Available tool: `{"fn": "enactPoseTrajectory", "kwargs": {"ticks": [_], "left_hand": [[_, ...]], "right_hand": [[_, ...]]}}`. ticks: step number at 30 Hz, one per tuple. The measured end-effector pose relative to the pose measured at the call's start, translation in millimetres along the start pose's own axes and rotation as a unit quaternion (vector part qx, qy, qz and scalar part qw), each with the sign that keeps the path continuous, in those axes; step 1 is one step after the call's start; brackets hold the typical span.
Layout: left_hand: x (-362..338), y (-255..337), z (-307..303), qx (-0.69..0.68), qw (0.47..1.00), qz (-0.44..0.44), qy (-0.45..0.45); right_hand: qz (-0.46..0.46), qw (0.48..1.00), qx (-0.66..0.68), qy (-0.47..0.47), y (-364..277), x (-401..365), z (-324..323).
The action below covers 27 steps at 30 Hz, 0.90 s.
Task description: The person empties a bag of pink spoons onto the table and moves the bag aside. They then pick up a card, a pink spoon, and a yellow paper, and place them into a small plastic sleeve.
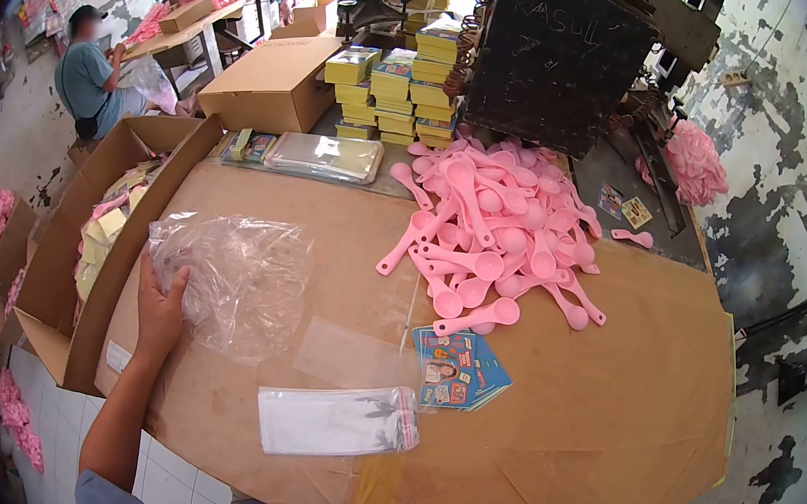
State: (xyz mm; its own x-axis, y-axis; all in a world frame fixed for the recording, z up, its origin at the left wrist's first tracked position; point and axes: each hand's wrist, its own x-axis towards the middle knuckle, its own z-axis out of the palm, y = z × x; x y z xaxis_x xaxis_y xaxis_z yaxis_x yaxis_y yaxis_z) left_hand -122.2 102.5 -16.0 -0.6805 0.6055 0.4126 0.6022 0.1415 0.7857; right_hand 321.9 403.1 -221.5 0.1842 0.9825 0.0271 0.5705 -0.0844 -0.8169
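My left hand (pixel 160 311) is at the left side of the table, at the lower left edge of a crumpled clear plastic bag (pixel 237 282). The bag's film lies between thumb and fingers, and part of the fingers is hidden by it. My right hand is out of view. Nearer to me lies a stack of flat clear plastic sleeves (pixel 332 423), with a single sleeve (pixel 346 351) just above it. Beside them is a fanned pile of blue printed cards (pixel 454 371). A big heap of pink measuring spoons (pixel 502 229) covers the table's far middle.
An open carton (pixel 136 255) with packed pieces stands along the left edge. Stacks of yellow-edged cards (pixel 392 100), a closed cardboard box (pixel 268 84) and a black machine (pixel 562 65) stand at the back. Another person (pixel 93 73) sits at far left.
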Motion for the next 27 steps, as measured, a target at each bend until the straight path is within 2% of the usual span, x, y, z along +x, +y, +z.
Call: {"fn": "enactPoseTrajectory", "kwargs": {"ticks": [16,19,22,27], "left_hand": [[-1.2,0.4,2.5,0.004,1.0,0.016,0.025],[-1.1,8.3,1.0,-0.018,1.0,-0.002,0.002],[-1.3,-0.3,3.6,0.008,0.999,0.022,0.028],[-1.1,1.6,2.2,0.0,1.0,0.012,0.012]], "right_hand": [[-0.007,1.0,-0.009,-0.01,0.5,2.7,-2.0],[-0.009,1.0,-0.007,-0.008,1.0,3.0,-3.9],[-0.018,1.0,-0.002,-0.003,1.5,0.2,-6.1],[-0.041,0.999,0.002,0.021,13.3,-18.6,-27.2]]}}
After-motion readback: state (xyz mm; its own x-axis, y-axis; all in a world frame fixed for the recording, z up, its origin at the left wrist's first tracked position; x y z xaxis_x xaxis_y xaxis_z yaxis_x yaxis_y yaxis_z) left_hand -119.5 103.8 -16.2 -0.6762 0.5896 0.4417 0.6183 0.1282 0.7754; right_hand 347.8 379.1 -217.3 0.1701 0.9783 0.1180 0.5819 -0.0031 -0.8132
